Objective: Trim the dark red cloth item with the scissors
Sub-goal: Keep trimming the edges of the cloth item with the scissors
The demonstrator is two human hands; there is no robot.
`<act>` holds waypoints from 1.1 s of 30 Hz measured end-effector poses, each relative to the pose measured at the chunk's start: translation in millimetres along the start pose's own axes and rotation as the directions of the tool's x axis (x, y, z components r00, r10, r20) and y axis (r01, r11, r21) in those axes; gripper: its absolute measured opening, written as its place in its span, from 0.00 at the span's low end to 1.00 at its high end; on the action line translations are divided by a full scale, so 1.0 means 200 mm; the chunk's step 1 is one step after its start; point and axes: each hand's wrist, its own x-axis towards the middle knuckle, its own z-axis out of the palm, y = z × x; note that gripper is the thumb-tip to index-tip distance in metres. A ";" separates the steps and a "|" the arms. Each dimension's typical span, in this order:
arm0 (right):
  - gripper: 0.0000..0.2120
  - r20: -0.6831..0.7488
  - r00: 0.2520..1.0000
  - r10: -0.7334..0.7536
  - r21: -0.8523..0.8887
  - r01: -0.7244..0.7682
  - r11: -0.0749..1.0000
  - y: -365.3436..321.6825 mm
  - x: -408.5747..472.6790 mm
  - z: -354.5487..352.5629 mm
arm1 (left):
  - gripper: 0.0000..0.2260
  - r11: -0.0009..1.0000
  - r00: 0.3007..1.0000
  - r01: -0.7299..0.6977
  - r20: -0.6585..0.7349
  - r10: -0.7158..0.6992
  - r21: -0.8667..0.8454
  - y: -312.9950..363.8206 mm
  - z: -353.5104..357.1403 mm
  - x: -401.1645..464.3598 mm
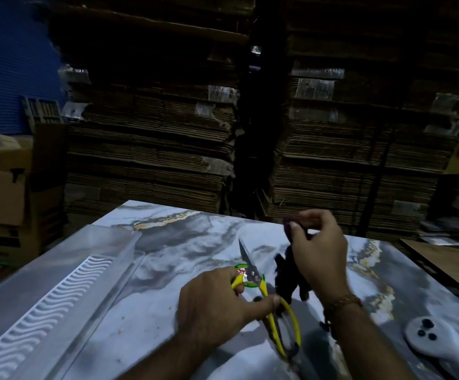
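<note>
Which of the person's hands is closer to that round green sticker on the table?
The left. The left hand grips the yellow scissors right at the green sticker, partly covering it. The right hand is up and off to the right, holding the dark red cloth.

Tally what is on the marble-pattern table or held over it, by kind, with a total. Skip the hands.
Scissors, yellow handles, in the left hand: 1
Dark red cloth item, in the right hand: 1
Clear plastic tray with a wavy insert: 1
Grey round-headed object with dark dots: 1
Total: 4
</note>
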 end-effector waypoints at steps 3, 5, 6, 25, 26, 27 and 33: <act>0.04 -0.029 0.997 0.076 -0.029 -0.077 0.997 0.02 0.00 -0.04 | 0.39 0.999 1.000 0.014 -0.003 -0.013 0.052 -0.01 0.01 0.01; 0.05 0.008 0.999 -0.032 -0.060 0.033 0.998 0.00 -0.02 -0.02 | 0.38 0.999 1.000 0.012 0.000 -0.012 0.052 -0.01 0.01 0.01; 0.05 0.045 0.994 -0.097 -0.068 0.099 0.993 -0.02 -0.03 -0.01 | 0.37 0.999 1.000 0.011 0.006 -0.012 0.051 -0.01 0.01 0.01; 0.10 0.533 0.821 -0.205 -0.262 0.391 0.882 -0.08 -0.15 0.10 | 0.29 0.998 0.997 0.049 0.065 -0.050 0.026 -0.03 0.02 0.03; 0.09 0.496 0.843 -0.207 -0.275 0.379 0.884 -0.07 -0.15 0.11 | 0.29 0.999 0.997 0.044 0.056 -0.046 0.025 -0.03 0.02 0.03; 0.09 0.460 0.863 -0.210 -0.287 0.368 0.884 -0.07 -0.15 0.13 | 0.30 0.999 0.998 0.040 0.049 -0.041 0.027 -0.03 0.02 0.02; 0.07 0.315 0.924 -0.218 -0.315 0.318 0.894 -0.03 -0.11 0.20 | 0.32 1.000 1.000 -0.002 0.015 0.002 0.001 -0.01 0.01 -0.01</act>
